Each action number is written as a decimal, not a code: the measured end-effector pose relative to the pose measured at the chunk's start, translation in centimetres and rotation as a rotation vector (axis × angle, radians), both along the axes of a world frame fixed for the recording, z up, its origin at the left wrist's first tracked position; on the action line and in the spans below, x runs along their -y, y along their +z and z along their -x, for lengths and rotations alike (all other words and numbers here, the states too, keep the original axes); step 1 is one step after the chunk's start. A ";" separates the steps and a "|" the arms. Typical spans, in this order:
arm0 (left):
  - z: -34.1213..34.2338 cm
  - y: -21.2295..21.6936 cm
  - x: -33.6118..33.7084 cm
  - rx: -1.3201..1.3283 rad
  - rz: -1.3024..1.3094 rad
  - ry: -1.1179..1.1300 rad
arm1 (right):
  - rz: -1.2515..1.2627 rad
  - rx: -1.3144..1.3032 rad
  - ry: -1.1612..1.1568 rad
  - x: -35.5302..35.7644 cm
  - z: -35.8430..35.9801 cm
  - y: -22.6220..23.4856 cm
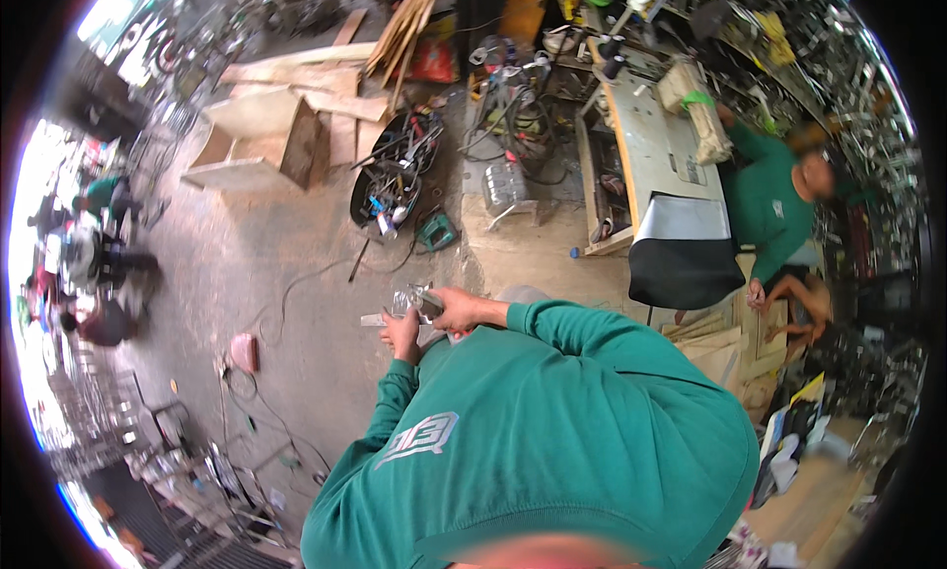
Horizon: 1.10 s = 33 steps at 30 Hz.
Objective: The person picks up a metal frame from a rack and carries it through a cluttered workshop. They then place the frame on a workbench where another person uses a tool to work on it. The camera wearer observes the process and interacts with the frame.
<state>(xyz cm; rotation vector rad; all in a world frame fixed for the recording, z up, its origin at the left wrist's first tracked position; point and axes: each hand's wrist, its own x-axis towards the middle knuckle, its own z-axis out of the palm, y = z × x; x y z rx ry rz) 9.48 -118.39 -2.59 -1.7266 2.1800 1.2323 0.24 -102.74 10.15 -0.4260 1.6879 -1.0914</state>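
Note:
Both my hands are raised together in front of my chest, above a concrete floor (247, 263). My right hand (456, 311) is shut on a small silvery metal tool (419, 299) that pokes out to the left of the fist. Just below it, my left hand (402, 334) grips a short flat metal piece (373, 320), whose end shows left of the fingers. The two objects touch or nearly touch; the exact contact is too small to tell. Green sleeves cover both forearms.
A co-worker in green (771, 206) sits at the right beside a long workbench (651, 145) and a black chair (683, 253). A round tub of tools and cables (393, 179), a green power tool (435, 232), wooden boxes (258, 140) and a pink object (244, 352) lie on the floor.

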 end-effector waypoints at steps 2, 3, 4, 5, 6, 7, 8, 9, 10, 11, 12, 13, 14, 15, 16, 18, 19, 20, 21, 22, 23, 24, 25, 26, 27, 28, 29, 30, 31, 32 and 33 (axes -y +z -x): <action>2.1 1.8 -0.5 0.072 0.248 -0.349 | 0.078 -0.170 -0.043 -0.6 0.9 1.0; 3.0 2.6 -1.0 -0.043 0.432 -0.424 | 0.031 -0.109 -0.066 -1.3 1.5 1.4; 5.0 3.4 -0.7 -0.253 0.188 -0.607 | -0.008 -0.048 -0.091 -2.1 2.6 1.9; 7.0 4.3 0.3 -0.456 -0.014 -0.792 | -0.036 -0.121 -0.059 -2.6 3.5 2.3; 9.0 4.8 0.7 -0.643 -0.227 -0.970 | -0.012 -0.080 -0.075 -3.5 4.4 2.7; 11.2 5.1 0.5 -0.664 -0.578 -0.922 | -0.017 -0.097 -0.091 -4.3 5.3 3.0; 13.6 5.2 0.5 -0.637 -0.785 -0.915 | -0.014 -0.113 -0.113 -5.1 6.3 3.2; 15.9 5.2 0.1 -0.618 -0.780 -1.015 | -0.016 -0.090 -0.188 -6.1 7.3 3.2; 18.2 5.3 -0.4 -0.559 -0.750 -1.092 | 0.022 -0.045 -0.268 -7.1 8.5 3.1; 20.1 5.2 -1.5 -0.568 -0.876 -1.063 | 0.003 -0.312 -0.257 -8.0 9.9 2.7; 21.2 5.0 -3.6 -0.769 -0.936 -0.984 | -0.070 -0.407 -0.230 -8.6 11.8 2.2; 23.2 5.1 -5.1 -0.827 -0.706 -1.192 | -0.044 -0.382 -0.296 -10.1 13.6 1.6; 24.9 5.4 -6.2 -0.878 -0.471 -1.396 | -0.042 -0.311 -0.350 -11.5 14.9 1.0; 26.2 5.8 -7.3 -0.826 -0.454 -1.438 | 0.011 -0.480 -0.392 -12.5 16.4 0.6; 27.7 6.2 -8.5 -0.809 -0.423 -1.484 | 0.085 -0.655 -0.433 -13.4 18.1 0.4; 31.1 7.0 -10.3 -0.889 -0.217 -1.577 | 0.098 -0.657 -0.491 -15.0 19.9 0.7; 32.6 7.5 -11.1 -0.844 -0.084 -1.621 | 0.038 -0.510 -0.510 -16.0 21.3 1.3; 34.2 8.0 -11.9 -0.818 0.056 -1.664 | -0.031 -0.335 -0.528 -17.1 22.6 2.1; 35.6 8.4 -12.6 -0.884 0.136 -1.670 | 0.033 -0.308 -0.536 -18.3 23.4 3.1; 37.1 9.0 -13.3 -0.973 0.256 -1.684 | -0.012 -0.313 -0.576 -19.5 25.0 4.0; 38.4 9.4 -14.1 -0.994 0.213 -1.675 | 0.009 -0.318 -0.622 -20.1 25.7 4.7; 39.8 9.9 -14.9 -1.061 0.162 -1.665 | 0.061 -0.318 -0.671 -20.4 25.8 5.2; 41.1 10.6 -15.5 -0.990 0.136 -1.682 | 0.044 -0.477 -0.688 -20.8 26.6 5.7; 42.7 11.3 -16.4 -1.032 0.147 -1.701 | 0.041 -0.411 -0.704 -21.6 27.6 6.1; 44.1 11.9 -17.1 -1.086 0.154 -1.723 | 0.038 -0.342 -0.719 -22.4 28.3 6.3; 45.5 12.5 -17.8 -1.129 0.154 -1.746 | 0.056 -0.274 -0.746 -23.1 29.0 6.3; 46.7 12.9 -18.4 -1.164 0.236 -1.771 | -0.029 -0.453 -0.803 -23.2 29.8 6.2; 47.8 13.2 -19.0 -1.205 0.257 -1.781 | 0.047 -0.417 -0.871 -23.6 30.6 6.2; 48.9 13.3 -19.8 -1.251 0.280 -1.783 | 0.075 -0.357 -0.931 -24.0 31.3 6.1; 49.9 13.3 -20.3 -1.256 0.310 -1.807 | 0.089 -0.253 -0.990 -24.2 32.0 5.9; 51.1 13.1 -20.8 -1.269 0.325 -1.823 | 0.138 -0.166 -1.021 -24.9 32.4 5.9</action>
